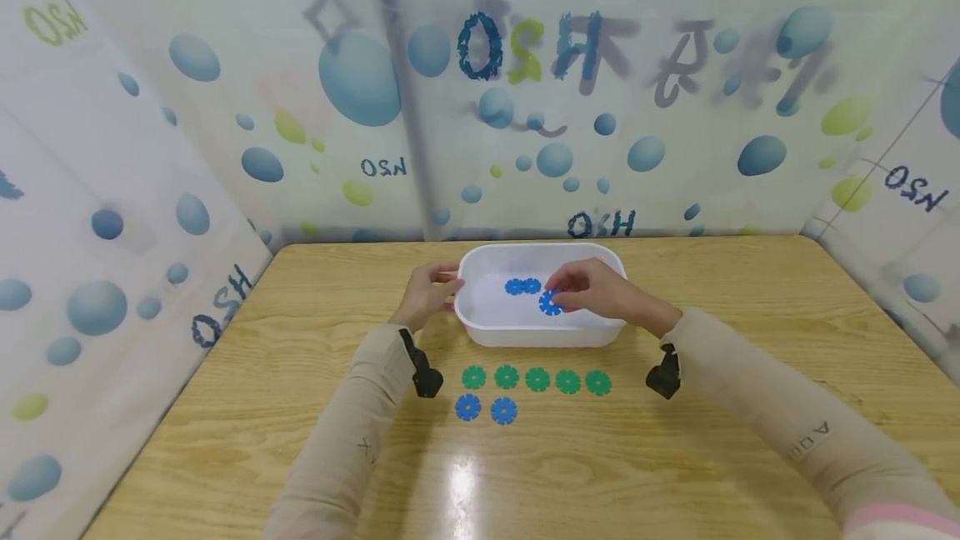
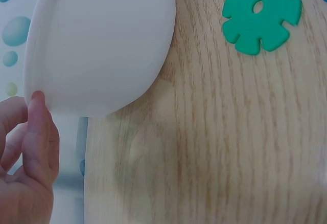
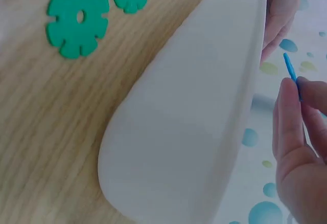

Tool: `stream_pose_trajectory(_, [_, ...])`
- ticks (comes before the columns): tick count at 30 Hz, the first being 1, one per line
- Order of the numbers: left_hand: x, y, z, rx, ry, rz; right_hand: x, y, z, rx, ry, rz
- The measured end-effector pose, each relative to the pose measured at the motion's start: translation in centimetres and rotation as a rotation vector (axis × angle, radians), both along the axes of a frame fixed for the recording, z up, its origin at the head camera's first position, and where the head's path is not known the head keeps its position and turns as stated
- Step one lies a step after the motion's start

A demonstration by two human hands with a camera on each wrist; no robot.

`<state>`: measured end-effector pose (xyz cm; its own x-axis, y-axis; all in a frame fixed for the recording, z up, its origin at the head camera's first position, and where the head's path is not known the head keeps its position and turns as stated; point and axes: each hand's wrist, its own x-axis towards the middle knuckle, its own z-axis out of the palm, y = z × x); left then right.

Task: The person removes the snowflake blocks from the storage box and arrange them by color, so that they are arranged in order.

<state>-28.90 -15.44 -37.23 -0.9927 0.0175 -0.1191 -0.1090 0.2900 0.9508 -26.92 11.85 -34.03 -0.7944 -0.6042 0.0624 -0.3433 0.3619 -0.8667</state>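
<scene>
My left hand [image 1: 427, 297] grips the left end of a white plastic tub [image 1: 540, 338]. In the left wrist view the thumb [image 2: 38, 132] lies on the tub's rim and the other fingers are outside it. Over the tub's right half, my right hand [image 1: 592, 288] pinches a blue notched disc [image 1: 551, 303] between thumb and fingers. The right wrist view shows this disc [image 3: 290, 68] edge-on, above the rim. Two more blue discs [image 1: 515, 287] lie side by side on the tub floor.
In front of the tub, several green notched discs [image 1: 537, 379] form a row on the wooden table [image 1: 712, 473]. Two blue discs [image 1: 468, 407] lie below the row's left end. A patterned curtain [image 1: 487, 148] stands behind the table's far edge.
</scene>
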Motion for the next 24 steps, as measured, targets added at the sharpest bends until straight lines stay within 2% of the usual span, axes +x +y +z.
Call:
stream_pose_trajectory(10, [0.0, 0.0, -0.1, 0.000, -0.003, 0.000, 2.5, 0.2, -1.2, -0.056, 0.012, 0.143])
stream_pose_trajectory(24, [-0.1, 0.0, -0.1, 0.021, -0.018, 0.000, 5.3, -0.6, -4.4, 0.029, 0.028, 0.239])
